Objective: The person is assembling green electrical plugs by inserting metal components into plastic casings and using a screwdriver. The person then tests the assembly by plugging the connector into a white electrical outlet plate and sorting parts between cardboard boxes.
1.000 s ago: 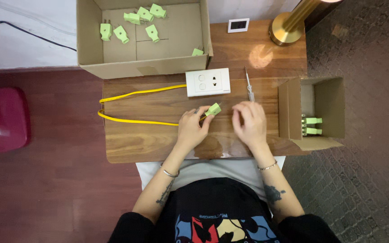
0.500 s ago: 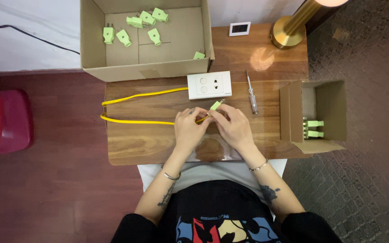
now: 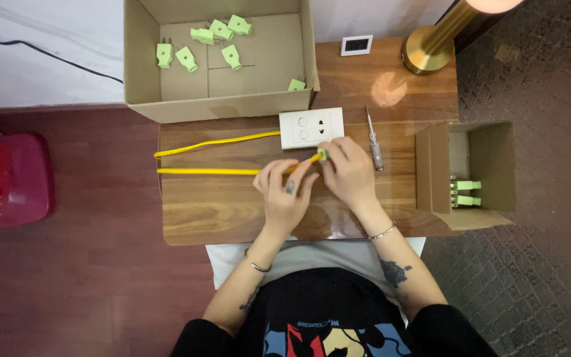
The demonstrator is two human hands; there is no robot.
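Observation:
A yellow cable (image 3: 213, 171) runs in a loop across the wooden table (image 3: 199, 205) from a white wall socket plate (image 3: 310, 127). My left hand (image 3: 284, 193) pinches the free end of the cable. My right hand (image 3: 348, 173) holds a small green plug (image 3: 322, 155) at that cable end, just below the socket plate. The two hands touch each other. Most of the plug is hidden by my fingers.
A screwdriver (image 3: 374, 139) lies right of the socket plate. A large cardboard box (image 3: 216, 56) at the back holds several green plugs. A smaller box (image 3: 474, 175) at the right holds two more. A brass lamp base (image 3: 425, 56) and a small white square device (image 3: 356, 45) stand behind. A red object (image 3: 8, 178) sits on the floor.
My right hand moved left from the table and joined the left hand on the green plug. Both hands shifted slightly up toward the socket plate.

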